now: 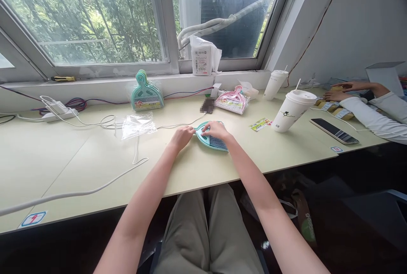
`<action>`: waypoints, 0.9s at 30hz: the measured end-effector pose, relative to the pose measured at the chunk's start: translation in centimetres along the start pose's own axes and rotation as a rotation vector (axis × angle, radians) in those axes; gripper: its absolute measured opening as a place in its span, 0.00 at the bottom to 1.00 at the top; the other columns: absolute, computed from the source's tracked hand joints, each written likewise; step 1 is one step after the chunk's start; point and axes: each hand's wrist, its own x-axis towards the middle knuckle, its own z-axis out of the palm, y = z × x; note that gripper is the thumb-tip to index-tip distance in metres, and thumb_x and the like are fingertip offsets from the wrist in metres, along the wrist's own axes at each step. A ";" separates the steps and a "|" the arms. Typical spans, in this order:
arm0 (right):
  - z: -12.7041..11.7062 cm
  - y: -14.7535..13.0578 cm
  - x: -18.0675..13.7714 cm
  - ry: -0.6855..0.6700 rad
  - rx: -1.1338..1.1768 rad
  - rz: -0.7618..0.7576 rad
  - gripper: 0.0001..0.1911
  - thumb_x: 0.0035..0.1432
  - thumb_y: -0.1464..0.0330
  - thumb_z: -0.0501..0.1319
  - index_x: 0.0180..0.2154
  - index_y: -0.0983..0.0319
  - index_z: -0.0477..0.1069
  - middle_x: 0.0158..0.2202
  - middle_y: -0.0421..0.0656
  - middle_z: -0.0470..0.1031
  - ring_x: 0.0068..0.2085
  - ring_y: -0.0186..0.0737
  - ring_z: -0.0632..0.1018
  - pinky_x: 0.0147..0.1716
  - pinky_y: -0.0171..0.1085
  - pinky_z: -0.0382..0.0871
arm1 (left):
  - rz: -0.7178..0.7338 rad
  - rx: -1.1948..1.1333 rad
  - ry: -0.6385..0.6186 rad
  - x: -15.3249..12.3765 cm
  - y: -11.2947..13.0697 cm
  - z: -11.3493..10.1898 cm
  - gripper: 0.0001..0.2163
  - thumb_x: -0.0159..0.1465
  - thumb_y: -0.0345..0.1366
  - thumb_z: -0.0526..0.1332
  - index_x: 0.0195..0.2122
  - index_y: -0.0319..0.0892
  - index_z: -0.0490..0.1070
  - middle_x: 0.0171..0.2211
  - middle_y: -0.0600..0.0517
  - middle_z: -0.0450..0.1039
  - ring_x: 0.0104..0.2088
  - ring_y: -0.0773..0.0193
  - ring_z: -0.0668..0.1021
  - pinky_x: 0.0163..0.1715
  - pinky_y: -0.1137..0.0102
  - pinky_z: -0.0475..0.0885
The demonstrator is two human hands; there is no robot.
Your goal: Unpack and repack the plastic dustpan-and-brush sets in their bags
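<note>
On the table in front of me lies a small teal dustpan [209, 143] with a matching hand brush [218, 142] nested in it, its handle pointing left. The handle end is in the closed fingers of my left hand [183, 136]. From the right, my right hand [216, 130] reaches over the set, fingers bent and closed on the top of the brush; the fingertips are partly hidden. Left of them lies a crumpled clear plastic bag [136, 126]. A printed green and yellow card [260, 124] lies to the right.
Teal dustpan sets [146, 93] and pink wrapped ones [233, 100] stand at the back. Two white cups [292, 110] and a phone [334, 131] are on the right, near a co-worker's hands [349, 89]. A white cable [95, 190] crosses the left side; a tissue pack [203, 58] sits on the sill.
</note>
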 end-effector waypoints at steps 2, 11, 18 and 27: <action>0.3 -0.1 0.1 0.024 -0.003 -0.012 0.08 0.49 0.59 0.67 0.32 0.53 0.78 0.43 0.36 0.79 0.48 0.42 0.75 0.50 0.40 0.59 | -0.026 0.002 0.024 0.0 0.0 0.1 0.16 0.61 0.21 0.49 0.37 0.41 0.74 0.36 0.44 0.72 0.41 0.56 0.75 0.40 0.64 0.70; 0.4 -1.9 -0.3 0.488 0.176 0.119 0.13 0.55 0.56 0.62 0.37 0.57 0.72 0.40 0.43 0.78 0.40 0.41 0.77 0.38 0.36 0.66 | -0.464 -0.966 0.322 0.7 2.4 -1.4 0.24 0.67 0.45 0.51 0.61 0.41 0.55 0.58 0.38 0.62 0.57 0.53 0.68 0.51 0.60 0.67; -1.7 0.9 0.1 0.528 0.205 0.224 0.16 0.62 0.55 0.53 0.41 0.57 0.73 0.41 0.44 0.78 0.41 0.44 0.77 0.39 0.39 0.68 | -0.517 -1.336 0.070 0.7 2.3 -0.8 0.20 0.58 0.44 0.59 0.48 0.39 0.68 0.42 0.46 0.74 0.42 0.55 0.76 0.38 0.66 0.70; -2.6 10.3 -1.0 0.387 -0.076 0.930 0.27 0.61 0.65 0.53 0.60 0.69 0.60 0.65 0.66 0.52 0.64 0.63 0.57 0.56 0.66 0.50 | -0.743 -1.572 0.399 0.3 -2.5 -0.6 0.15 0.50 0.40 0.67 0.38 0.41 0.72 0.34 0.49 0.74 0.34 0.62 0.76 0.29 0.73 0.68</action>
